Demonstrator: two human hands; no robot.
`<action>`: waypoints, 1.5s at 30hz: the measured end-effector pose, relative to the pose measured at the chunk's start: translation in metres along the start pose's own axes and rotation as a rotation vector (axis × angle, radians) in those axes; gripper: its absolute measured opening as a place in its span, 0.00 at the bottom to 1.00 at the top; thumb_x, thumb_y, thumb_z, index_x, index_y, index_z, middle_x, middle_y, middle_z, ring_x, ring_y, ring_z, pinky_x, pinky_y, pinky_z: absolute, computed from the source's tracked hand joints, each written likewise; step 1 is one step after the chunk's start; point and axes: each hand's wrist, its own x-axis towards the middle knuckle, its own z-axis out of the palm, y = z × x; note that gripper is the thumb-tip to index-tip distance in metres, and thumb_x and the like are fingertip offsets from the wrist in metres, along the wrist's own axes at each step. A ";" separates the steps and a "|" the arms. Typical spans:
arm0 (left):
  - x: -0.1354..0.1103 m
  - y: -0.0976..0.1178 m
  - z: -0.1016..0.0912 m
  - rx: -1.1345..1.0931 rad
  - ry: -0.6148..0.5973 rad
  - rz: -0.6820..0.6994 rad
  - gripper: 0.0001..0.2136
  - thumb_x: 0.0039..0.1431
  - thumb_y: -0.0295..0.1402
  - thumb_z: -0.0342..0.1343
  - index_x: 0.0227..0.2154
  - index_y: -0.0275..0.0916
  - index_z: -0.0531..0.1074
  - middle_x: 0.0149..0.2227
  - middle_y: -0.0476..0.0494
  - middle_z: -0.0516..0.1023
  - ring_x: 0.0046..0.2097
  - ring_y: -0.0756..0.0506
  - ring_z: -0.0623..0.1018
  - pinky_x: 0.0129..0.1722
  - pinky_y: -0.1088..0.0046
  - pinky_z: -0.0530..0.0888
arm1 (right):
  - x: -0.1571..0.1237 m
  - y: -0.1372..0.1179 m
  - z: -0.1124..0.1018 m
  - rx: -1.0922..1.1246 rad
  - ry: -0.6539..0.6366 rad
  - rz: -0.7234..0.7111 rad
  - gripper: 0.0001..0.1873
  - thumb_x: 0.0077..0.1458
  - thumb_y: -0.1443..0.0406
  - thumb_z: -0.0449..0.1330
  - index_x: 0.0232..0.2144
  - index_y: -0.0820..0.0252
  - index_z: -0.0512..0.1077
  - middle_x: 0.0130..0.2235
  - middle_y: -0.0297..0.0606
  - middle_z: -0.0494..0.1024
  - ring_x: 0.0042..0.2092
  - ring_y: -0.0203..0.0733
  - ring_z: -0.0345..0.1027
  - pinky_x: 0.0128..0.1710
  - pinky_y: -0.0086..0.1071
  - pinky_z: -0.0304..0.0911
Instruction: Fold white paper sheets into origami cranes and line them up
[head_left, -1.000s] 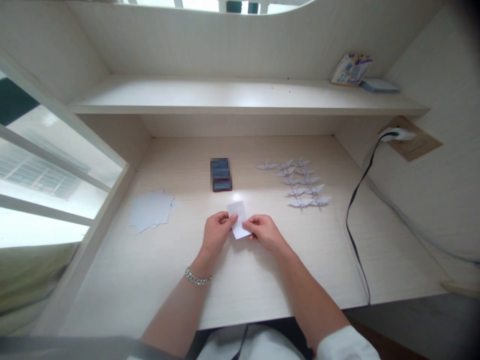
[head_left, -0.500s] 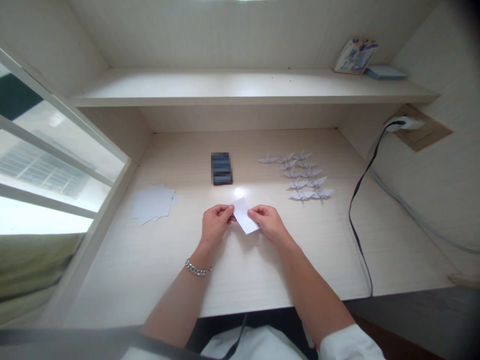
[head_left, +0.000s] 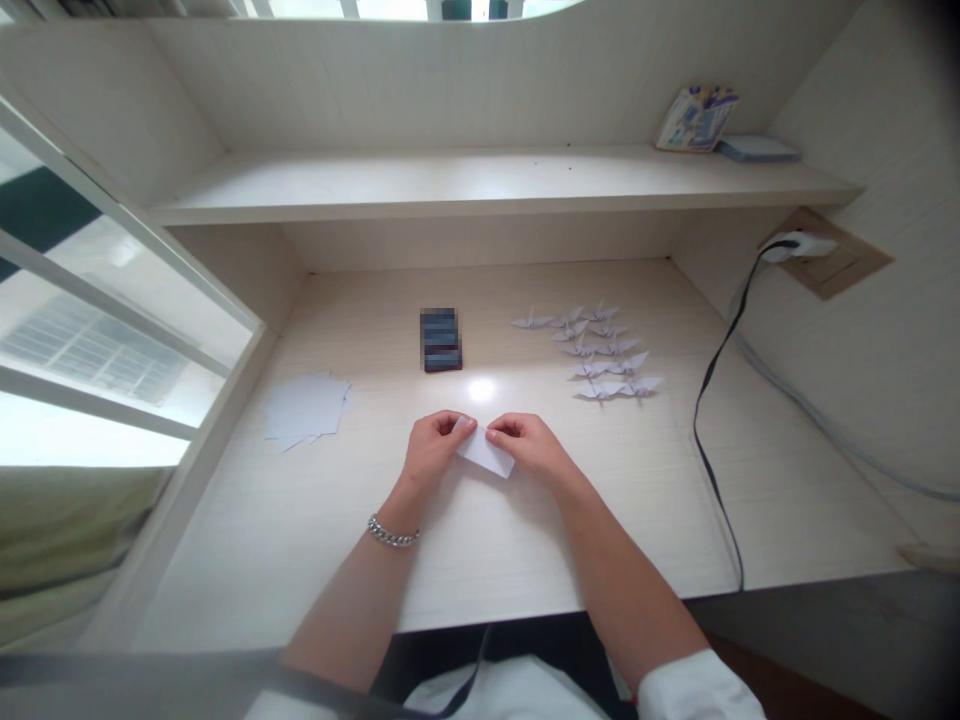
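Observation:
A small piece of white folded paper (head_left: 487,457) is held between both hands over the desk. My left hand (head_left: 437,445) pinches its left corner, thumb on top. At its upper right edge, my right hand (head_left: 525,440) grips the paper between thumb and fingers. Several folded paper cranes (head_left: 600,350) stand in rows beyond my right hand. Off to the left lies a loose stack of white paper squares (head_left: 306,408). A dark phone-like object (head_left: 441,340), blurred by pixels, lies behind my hands.
A black cord (head_left: 701,420) runs from a wall socket (head_left: 829,250) down across the desk's right side. Above the back of the desk is a shelf (head_left: 420,180), bearing a colourful box (head_left: 696,118) and a flat bluish item (head_left: 757,149). A window (head_left: 112,310) borders the left.
The paper has turned and shows a shorter, wider shape below my fingers. My hands have come slightly closer together. The camera view has shifted a little.

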 end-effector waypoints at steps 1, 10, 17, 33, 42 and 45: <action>0.000 -0.001 -0.001 -0.014 0.009 0.001 0.11 0.44 0.39 0.62 0.26 0.35 0.76 0.26 0.44 0.76 0.28 0.49 0.72 0.27 0.75 0.66 | 0.001 0.000 0.000 0.004 0.021 -0.008 0.08 0.47 0.62 0.58 0.26 0.60 0.75 0.28 0.35 0.76 0.30 0.39 0.67 0.29 0.29 0.58; -0.004 0.017 -0.001 0.500 -0.236 0.176 0.09 0.51 0.36 0.54 0.27 0.37 0.76 0.29 0.44 0.78 0.30 0.47 0.73 0.28 0.75 0.65 | -0.006 -0.007 -0.005 -0.209 -0.035 -0.098 0.08 0.48 0.64 0.56 0.27 0.60 0.75 0.30 0.37 0.77 0.33 0.40 0.68 0.33 0.30 0.59; -0.002 0.041 -0.031 0.687 -0.362 0.170 0.09 0.51 0.33 0.51 0.25 0.37 0.74 0.24 0.48 0.75 0.25 0.50 0.70 0.25 0.75 0.64 | -0.004 0.001 -0.018 -0.098 -0.024 0.003 0.08 0.46 0.63 0.59 0.25 0.62 0.74 0.26 0.35 0.74 0.29 0.36 0.64 0.28 0.28 0.56; -0.008 0.009 -0.011 0.408 -0.211 0.211 0.12 0.54 0.41 0.53 0.29 0.36 0.74 0.24 0.48 0.72 0.26 0.50 0.68 0.24 0.77 0.63 | -0.003 -0.019 -0.001 -0.314 -0.029 -0.166 0.08 0.48 0.65 0.55 0.28 0.61 0.74 0.29 0.37 0.76 0.31 0.37 0.67 0.31 0.29 0.58; -0.007 0.009 -0.028 0.315 -0.071 0.196 0.11 0.50 0.40 0.57 0.27 0.35 0.74 0.24 0.47 0.73 0.26 0.50 0.69 0.24 0.77 0.63 | 0.003 -0.020 -0.025 -0.384 -0.180 -0.071 0.07 0.43 0.68 0.54 0.23 0.62 0.72 0.24 0.34 0.73 0.26 0.34 0.62 0.24 0.26 0.53; -0.004 0.010 -0.034 0.253 -0.008 0.178 0.11 0.48 0.40 0.58 0.26 0.35 0.74 0.24 0.47 0.73 0.26 0.50 0.69 0.25 0.77 0.63 | 0.006 -0.010 -0.041 -0.217 -0.189 0.008 0.06 0.44 0.67 0.56 0.24 0.63 0.72 0.22 0.34 0.71 0.25 0.34 0.63 0.24 0.27 0.56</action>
